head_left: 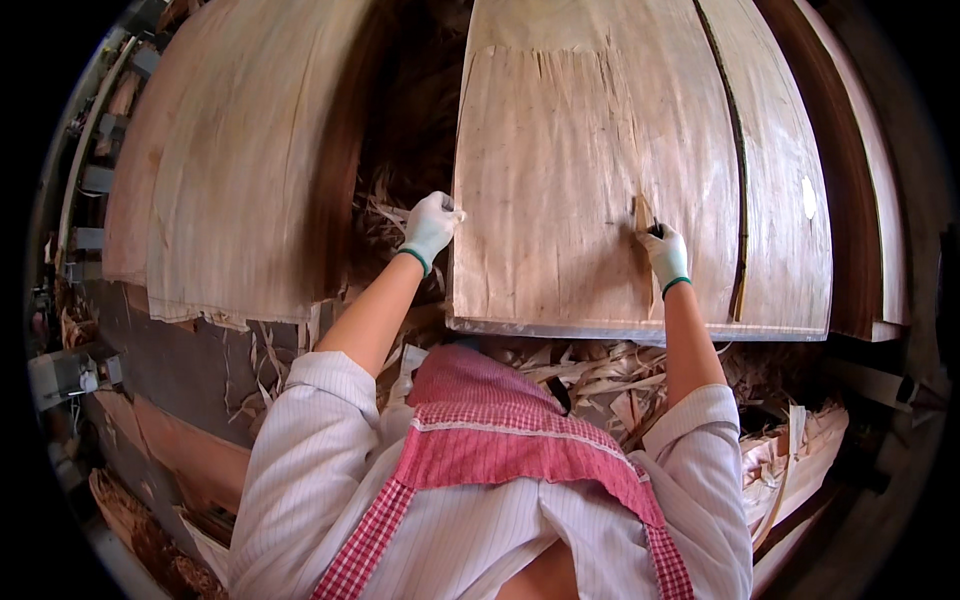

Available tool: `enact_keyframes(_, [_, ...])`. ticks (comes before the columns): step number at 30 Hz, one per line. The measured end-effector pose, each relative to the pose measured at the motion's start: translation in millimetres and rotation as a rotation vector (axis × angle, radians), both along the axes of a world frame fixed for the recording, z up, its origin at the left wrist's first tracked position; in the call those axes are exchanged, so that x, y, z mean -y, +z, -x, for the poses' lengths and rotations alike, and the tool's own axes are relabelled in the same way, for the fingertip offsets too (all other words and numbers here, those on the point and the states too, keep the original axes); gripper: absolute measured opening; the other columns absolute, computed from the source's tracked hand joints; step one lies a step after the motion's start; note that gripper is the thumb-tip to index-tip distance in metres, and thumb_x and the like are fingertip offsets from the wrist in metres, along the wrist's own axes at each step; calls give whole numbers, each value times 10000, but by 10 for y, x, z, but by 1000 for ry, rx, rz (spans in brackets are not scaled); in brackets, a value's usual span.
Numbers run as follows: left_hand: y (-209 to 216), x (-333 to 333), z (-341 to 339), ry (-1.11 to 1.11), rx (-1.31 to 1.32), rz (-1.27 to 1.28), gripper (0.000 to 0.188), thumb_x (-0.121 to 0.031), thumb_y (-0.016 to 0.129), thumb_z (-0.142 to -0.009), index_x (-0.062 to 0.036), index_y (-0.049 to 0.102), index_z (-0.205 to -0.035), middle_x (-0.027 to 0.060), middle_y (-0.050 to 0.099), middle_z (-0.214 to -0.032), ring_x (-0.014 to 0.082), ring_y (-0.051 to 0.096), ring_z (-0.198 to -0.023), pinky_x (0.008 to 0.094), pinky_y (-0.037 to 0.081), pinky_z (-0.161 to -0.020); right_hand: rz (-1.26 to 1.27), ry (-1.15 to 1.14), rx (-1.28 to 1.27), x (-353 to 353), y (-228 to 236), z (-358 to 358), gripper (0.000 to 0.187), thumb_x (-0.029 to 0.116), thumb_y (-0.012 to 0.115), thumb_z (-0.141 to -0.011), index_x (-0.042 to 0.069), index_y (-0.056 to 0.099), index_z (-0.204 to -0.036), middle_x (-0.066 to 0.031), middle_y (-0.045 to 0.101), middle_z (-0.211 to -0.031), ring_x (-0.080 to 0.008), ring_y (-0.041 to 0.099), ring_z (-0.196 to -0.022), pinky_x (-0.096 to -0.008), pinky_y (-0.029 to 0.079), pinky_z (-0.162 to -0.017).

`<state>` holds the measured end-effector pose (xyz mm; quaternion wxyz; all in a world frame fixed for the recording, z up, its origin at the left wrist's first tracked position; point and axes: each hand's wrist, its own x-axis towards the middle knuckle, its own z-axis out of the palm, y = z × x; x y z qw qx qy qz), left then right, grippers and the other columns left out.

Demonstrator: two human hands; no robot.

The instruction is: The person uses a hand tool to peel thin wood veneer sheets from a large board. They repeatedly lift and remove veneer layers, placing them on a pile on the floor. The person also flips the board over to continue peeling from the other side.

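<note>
One veneer sheet (pixel 550 150) is laid out ahead of the pink apron (pixel 520 455), its left edge met by the left hand (pixel 430 232), a narrow sliver (pixel 643 212) by the right hand (pixel 667 256); whether either grip is pinching cannot be told.

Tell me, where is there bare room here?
The wood sheet is bare between the left hand and right hand; so is the pale stack left of the dark gap. Wood scraps crowd the gap and below the sheet's near edge.
</note>
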<state>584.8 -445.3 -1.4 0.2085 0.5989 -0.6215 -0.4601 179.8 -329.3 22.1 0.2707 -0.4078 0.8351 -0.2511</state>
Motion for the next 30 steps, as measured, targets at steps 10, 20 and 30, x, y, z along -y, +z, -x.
enact_keyframes(10, [99, -20, 37, 21, 54, 14, 213, -160, 703, -792, -16, 589, -900, 85, 639, -775, 194, 606, -710, 326, 486, -674, 8, -43, 45, -15, -65, -17, 261, 237, 720, -780, -6, 653, -847, -70, 596, -673, -172, 515, -624, -333, 434, -612])
enact_keyframes(20, [83, -41, 68, -74, 140, 142, 258, -213, 693, -811, -36, 555, -938, 119, 638, -790, 307, 619, -753, 403, 474, -680, 87, -63, -517, -228, 9, -52, 281, 222, 703, -791, 3, 665, -963, -198, 643, -839, -340, 622, -764, -389, 497, -745])
enact_keyframes(30, [454, 12, 199, -389, 587, 663, 535, -151, 724, -759, -138, 505, -1247, 99, 567, -1226, 261, 544, -1146, 434, 449, -966, 616, -920, 2, -2987, 197, 96, 304, 83, 437, -975, 24, 476, -1271, -114, 551, -1223, -195, 562, -1087, -275, 543, -798])
